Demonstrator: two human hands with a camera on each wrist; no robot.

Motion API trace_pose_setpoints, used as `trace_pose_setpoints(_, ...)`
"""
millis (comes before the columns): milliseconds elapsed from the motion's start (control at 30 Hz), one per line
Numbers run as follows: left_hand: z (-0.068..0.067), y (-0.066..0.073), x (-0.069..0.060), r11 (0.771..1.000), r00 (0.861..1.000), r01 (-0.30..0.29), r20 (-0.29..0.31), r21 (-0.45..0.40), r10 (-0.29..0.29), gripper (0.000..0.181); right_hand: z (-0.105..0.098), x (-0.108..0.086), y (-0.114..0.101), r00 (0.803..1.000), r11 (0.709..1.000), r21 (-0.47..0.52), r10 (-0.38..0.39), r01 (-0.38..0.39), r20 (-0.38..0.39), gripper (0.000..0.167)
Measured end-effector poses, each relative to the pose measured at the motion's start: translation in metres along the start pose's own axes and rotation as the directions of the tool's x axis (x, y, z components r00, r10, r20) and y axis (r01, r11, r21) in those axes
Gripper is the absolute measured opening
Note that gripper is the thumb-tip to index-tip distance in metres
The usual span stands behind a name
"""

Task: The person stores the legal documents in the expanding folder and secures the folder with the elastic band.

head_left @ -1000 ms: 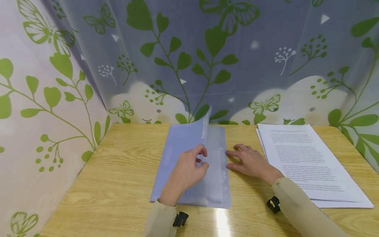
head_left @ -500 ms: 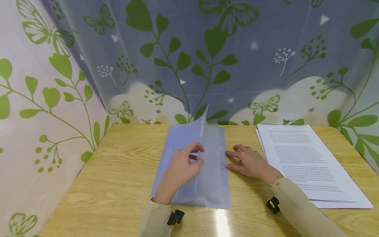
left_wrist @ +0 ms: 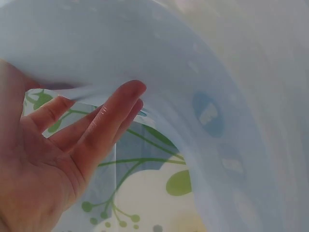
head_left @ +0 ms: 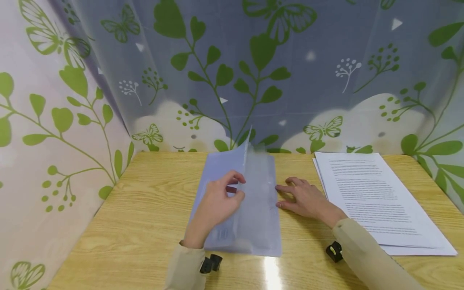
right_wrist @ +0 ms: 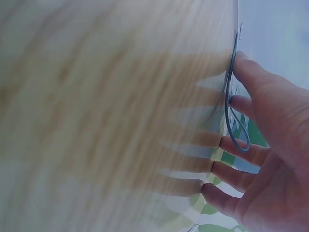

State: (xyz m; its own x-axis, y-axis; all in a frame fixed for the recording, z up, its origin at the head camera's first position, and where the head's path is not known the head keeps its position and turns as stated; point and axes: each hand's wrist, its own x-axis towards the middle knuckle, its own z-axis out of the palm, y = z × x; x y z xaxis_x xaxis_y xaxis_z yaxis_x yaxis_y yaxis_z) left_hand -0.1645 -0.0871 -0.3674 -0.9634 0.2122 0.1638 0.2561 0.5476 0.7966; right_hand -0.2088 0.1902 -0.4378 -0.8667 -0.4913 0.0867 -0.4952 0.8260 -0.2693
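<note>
Wood-grain worktop (head_left: 130, 209), leafy backdrop (head_left: 319, 76) behind — your bluish folder (head_left: 258, 209) lies ahead, long axis running away from you. Your left hand (head_left: 219, 201) is nearer, over it beside the raised cover (head_left: 232, 159), thumb and fingers bent but apart; your right hand (head_left: 306, 201) is spread, fingertips by the folder's right edge.

You're in some kind of curtained-off nook, home or office I can't tell. Leafy butterfly curtain (head_left: 319, 76) at your 12 o'clock, wood-grain table (head_left: 145, 213) below it, printed pages (head_left: 373, 193) at your 2.
</note>
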Motion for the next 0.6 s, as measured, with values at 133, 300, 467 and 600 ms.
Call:
trace_pose_setpoints(133,-0.0024,-0.0001,-0.0005,1.0,1.0,0.003,-0.011,-0.02,-0.003,0.024,-0.001,0.001,-0.0003,1.0,1.0,-0.004,-0.005,0.005,0.008,0.054)
trace_pose_setpoints(300,-0.0049,-0.0004,0.0012,1.0,1.0,0.003,-0.012,-0.03,-0.003,0.023,-0.0025,0.0016,0.0009,1.0,1.0,-0.014,-0.002,0.002,0.007,0.054)
trace_pose_setpoints(467,-0.0068,-0.0014,0.0018,0.999,1.0,0.01,-0.009,-0.05,-0.011,0.023,-0.0007,0.0007,0.0021,1.0,1.0,-0.007,-0.014,0.014,-0.008,0.053)
trace_pose_setpoints(600,-0.0086,-0.0035,0.0013,0.997,1.0,0.015,-0.02,-0.081,-0.017,0.025,0.0011,-0.0003,0.002,1.0,1.0,-0.002,-0.017,0.017,-0.011,0.053)
